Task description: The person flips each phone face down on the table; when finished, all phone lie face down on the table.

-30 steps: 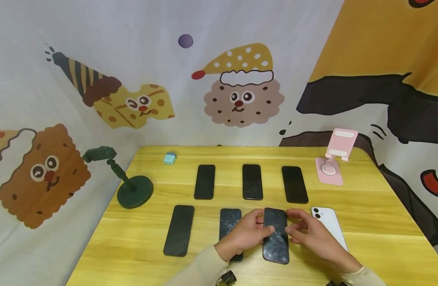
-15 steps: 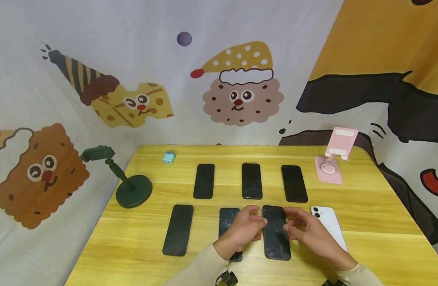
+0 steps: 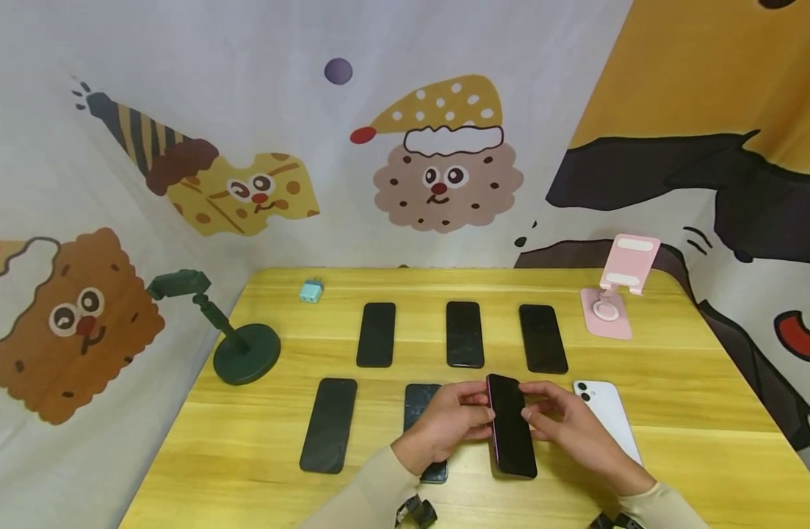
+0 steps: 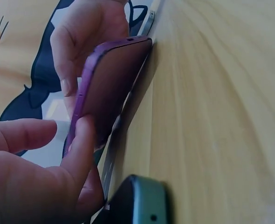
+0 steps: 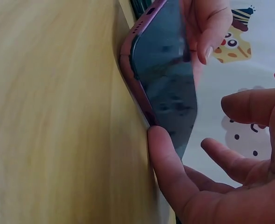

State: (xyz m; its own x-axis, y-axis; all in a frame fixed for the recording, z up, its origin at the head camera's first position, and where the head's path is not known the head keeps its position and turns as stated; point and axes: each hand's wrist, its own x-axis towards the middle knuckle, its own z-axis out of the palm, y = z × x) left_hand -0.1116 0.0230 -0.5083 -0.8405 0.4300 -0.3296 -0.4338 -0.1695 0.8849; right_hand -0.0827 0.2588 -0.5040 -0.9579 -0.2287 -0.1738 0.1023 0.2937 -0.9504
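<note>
Head view: a person's left hand (image 3: 447,422) and right hand (image 3: 573,430) pinch a purple-edged phone (image 3: 512,433) by its long sides, fingers bent, between a partly covered dark phone (image 3: 418,401) and a white phone (image 3: 609,413). The handling looks midway: the other phones lie in two rows, this one not yet flat. Half a second earlier it lay flatter, its purple left edge unseen.
</note>
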